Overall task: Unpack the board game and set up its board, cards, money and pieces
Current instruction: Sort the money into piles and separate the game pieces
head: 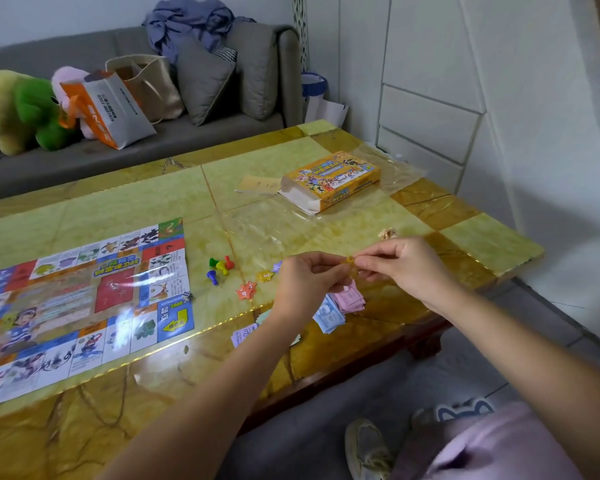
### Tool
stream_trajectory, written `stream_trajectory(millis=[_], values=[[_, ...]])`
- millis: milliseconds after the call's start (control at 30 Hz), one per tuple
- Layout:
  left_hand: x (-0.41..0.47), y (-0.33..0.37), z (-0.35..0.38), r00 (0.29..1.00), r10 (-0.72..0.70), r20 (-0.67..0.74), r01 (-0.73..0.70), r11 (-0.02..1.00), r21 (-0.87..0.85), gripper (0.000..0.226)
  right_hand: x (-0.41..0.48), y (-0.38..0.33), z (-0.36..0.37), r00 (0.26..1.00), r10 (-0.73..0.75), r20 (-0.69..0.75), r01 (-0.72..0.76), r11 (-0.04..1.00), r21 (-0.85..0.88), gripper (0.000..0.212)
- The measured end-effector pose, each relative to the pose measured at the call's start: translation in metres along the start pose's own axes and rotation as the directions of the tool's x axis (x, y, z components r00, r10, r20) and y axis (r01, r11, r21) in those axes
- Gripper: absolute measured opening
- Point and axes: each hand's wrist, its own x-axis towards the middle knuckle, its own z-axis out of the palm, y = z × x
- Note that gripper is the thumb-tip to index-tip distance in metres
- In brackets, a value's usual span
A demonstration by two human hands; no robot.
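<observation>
left hand [309,275] and right hand [399,268] both pinch a small yellow piece [350,260] at the fingertips. board [66,299] lies flat at its 9 o'clock, star tokens [246,289] between, money [352,299] at 6. best worked gently, low over the table [465,237], so a slip lands near.

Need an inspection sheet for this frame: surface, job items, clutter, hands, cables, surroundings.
Surface: table, glossy green and amber stone-look top.
Job's things: board unfolded flat at the left, die at its right edge; pawns, star tokens and paper money to its right; box farther back.
Clutter: clear plastic wrap in front of and behind the box; crumpled scrap toward the right.
Hands: left hand and right hand both pinch a small yellow piece above the table.
Cables: nothing seen.
Surroundings: sofa with plush toys, bags, cushions; white cabinet at the right.
</observation>
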Motion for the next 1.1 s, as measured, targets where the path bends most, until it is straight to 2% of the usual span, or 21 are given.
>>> stream_trajectory(millis=[67,100,133,167,200,267,400,500,633,733,833,967,1033,1100], values=[[0.003,0.0,-0.016,0.995,0.059,-0.082,-0.047,0.989,0.143,0.003,0.003,0.002,0.001,0.999,-0.007,0.041,0.009,0.999,-0.034,0.016],[0.004,-0.001,-0.027,0.981,0.14,-0.133,-0.097,0.953,0.287,0.001,0.005,0.004,-0.001,0.998,-0.031,0.048,0.039,0.985,-0.168,0.016],[0.006,-0.002,-0.04,0.955,0.245,-0.167,-0.147,0.88,0.451,0.001,0.005,0.008,-0.006,0.996,-0.06,0.058,0.078,0.923,-0.377,0.017],[0.006,-0.004,-0.053,0.923,0.341,-0.177,-0.174,0.783,0.597,0.003,0.005,0.011,-0.011,0.993,-0.072,0.089,0.11,0.812,-0.573,0.02],[0.005,-0.007,-0.067,0.897,0.406,-0.178,-0.175,0.694,0.698,0.006,0.004,0.015,-0.014,0.99,-0.066,0.125,0.135,0.704,-0.697,0.025],[0.004,-0.015,-0.088,0.876,0.445,-0.186,-0.131,0.591,0.796,0.01,0.002,0.021,-0.019,0.976,-0.042,0.212,0.194,0.604,-0.773,0.034],[-0.004,-0.034,-0.114,0.866,0.468,-0.176,-0.077,0.472,0.878,0.013,-0.001,0.025,-0.021,0.953,-0.004,0.303,0.255,0.553,-0.793,0.04],[-0.007,-0.042,-0.12,0.866,0.468,-0.179,-0.081,0.483,0.872,0.013,-0.005,0.024,-0.027,0.948,0.015,0.317,0.258,0.546,-0.797,0.039],[-0.008,-0.047,-0.12,0.852,0.472,-0.228,-0.08,0.547,0.834,0.013,-0.015,0.024,-0.034,0.943,0.032,0.33,0.249,0.588,-0.769,0.044],[-0.008,-0.047,-0.116,0.844,0.474,-0.25,-0.094,0.591,0.802,0.013,-0.026,0.021,-0.038,0.946,0.061,0.319,0.212,0.626,-0.75,0.055],[-0.011,-0.048,-0.111,0.858,0.464,-0.222,-0.106,0.582,0.806,0.015,-0.038,0.021,-0.039,0.943,0.037,0.332,0.237,0.625,-0.744,0.065],[-0.015,-0.051,-0.114,0.887,0.425,-0.18,-0.114,0.58,0.807,0.034,-0.049,0.029,-0.031,0.914,-0.122,0.387,0.382,0.581,-0.719,0.036],[-0.016,-0.05,-0.116,0.906,0.38,-0.186,-0.108,0.632,0.768,0.045,-0.053,0.033,-0.027,0.868,-0.255,0.427,0.495,0.517,-0.698,0.024],[-0.016,-0.048,-0.117,0.92,0.346,-0.185,-0.107,0.675,0.73,0.052,-0.057,0.036,-0.025,0.824,-0.312,0.472,0.566,0.443,-0.695,0.021]])
